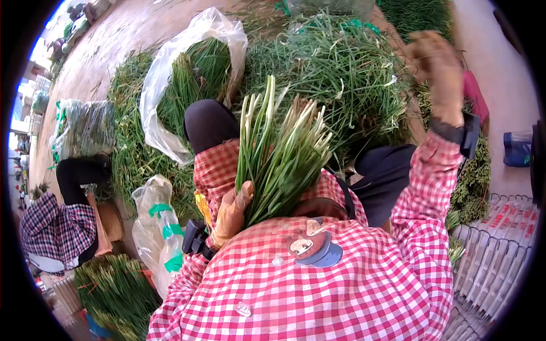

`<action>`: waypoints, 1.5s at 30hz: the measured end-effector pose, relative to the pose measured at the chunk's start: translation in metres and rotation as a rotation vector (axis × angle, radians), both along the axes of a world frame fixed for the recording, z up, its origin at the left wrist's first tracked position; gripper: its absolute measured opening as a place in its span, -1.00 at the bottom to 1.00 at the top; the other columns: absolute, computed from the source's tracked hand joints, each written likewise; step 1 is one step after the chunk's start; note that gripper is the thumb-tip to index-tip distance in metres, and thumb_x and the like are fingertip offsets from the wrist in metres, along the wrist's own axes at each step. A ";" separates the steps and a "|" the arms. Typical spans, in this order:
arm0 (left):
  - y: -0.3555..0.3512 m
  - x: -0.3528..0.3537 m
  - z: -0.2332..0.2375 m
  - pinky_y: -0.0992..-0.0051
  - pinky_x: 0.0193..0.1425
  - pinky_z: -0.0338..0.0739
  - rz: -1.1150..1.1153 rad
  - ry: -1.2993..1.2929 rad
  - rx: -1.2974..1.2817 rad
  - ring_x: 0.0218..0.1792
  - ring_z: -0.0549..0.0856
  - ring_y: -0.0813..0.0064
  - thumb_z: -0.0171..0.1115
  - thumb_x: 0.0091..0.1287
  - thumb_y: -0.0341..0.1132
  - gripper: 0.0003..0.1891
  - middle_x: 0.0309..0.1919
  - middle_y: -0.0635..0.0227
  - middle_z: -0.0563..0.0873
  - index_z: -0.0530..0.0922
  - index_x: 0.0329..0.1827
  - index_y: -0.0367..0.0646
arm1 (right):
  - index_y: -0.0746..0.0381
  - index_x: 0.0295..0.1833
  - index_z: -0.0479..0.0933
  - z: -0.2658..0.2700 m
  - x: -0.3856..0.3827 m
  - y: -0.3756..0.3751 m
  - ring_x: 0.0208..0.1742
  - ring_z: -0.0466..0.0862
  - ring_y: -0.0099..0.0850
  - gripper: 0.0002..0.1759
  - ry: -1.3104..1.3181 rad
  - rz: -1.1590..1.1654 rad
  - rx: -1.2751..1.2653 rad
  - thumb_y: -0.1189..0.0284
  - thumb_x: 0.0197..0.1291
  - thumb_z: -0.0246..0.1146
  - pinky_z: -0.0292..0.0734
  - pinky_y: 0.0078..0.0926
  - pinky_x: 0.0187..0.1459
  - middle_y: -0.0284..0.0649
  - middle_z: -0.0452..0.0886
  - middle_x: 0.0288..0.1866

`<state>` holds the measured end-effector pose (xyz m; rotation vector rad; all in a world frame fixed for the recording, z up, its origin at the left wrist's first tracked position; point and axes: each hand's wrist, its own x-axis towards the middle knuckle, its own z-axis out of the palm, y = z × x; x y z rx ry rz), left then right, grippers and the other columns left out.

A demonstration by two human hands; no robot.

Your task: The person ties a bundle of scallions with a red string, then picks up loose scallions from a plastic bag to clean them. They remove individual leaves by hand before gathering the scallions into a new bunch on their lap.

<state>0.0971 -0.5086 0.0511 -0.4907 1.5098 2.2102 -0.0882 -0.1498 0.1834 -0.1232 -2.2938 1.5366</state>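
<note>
My left hand [230, 213], in a tan glove, is closed around a bunch of garlic chives [284, 156] against my lap. The white stem ends point up and away from me, fanned out. My right hand [437, 74], also gloved, is raised at the upper right, beside a big heap of loose greens [341, 74]. Its fingers are slightly blurred and stretch to the left, with nothing visible in them. Beyond my knee, an open clear plastic bag [153, 108] holds more chives [196, 74].
A crumpled clear bag with green tape [165, 227] lies at my left. Further left sits a person in a checked hooded top [57, 227], near a wrapped bundle [85, 128] and stacked chives [116, 295]. At right are white plastic crates [495, 261] and a blue container [517, 149].
</note>
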 end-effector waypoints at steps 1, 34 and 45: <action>-0.003 0.003 -0.010 0.64 -0.07 0.45 -0.010 0.014 -0.002 -0.17 0.55 0.70 0.12 0.40 -0.05 -0.57 -0.12 0.49 0.63 0.52 0.11 -0.23 | 0.18 0.08 0.56 -0.005 0.006 -0.024 -0.34 0.60 -0.64 -0.68 -0.099 0.199 0.122 0.31 0.29 0.11 0.44 -0.77 -0.44 -0.22 0.65 -0.02; 0.008 -0.008 0.031 0.54 0.17 0.39 -0.380 0.021 -0.009 0.03 0.53 0.56 0.11 0.40 -0.02 -0.45 0.05 0.36 0.61 0.42 0.24 -0.30 | 0.19 -0.25 0.67 -0.031 -0.006 -0.148 -0.38 0.65 -0.26 -0.57 -0.511 1.263 0.759 0.02 0.06 0.28 0.50 -0.29 -0.30 -0.15 0.65 -0.48; -0.001 -0.008 0.016 0.56 0.09 0.44 -0.295 -0.028 -0.022 -0.01 0.55 0.58 0.10 0.42 -0.09 -0.56 -0.01 0.38 0.62 0.50 0.16 -0.27 | 0.16 -0.39 0.57 -0.075 0.016 -0.087 -0.29 0.62 -0.28 -0.93 0.310 0.792 1.084 0.40 0.01 0.22 0.37 -0.18 0.06 -0.23 0.57 -0.47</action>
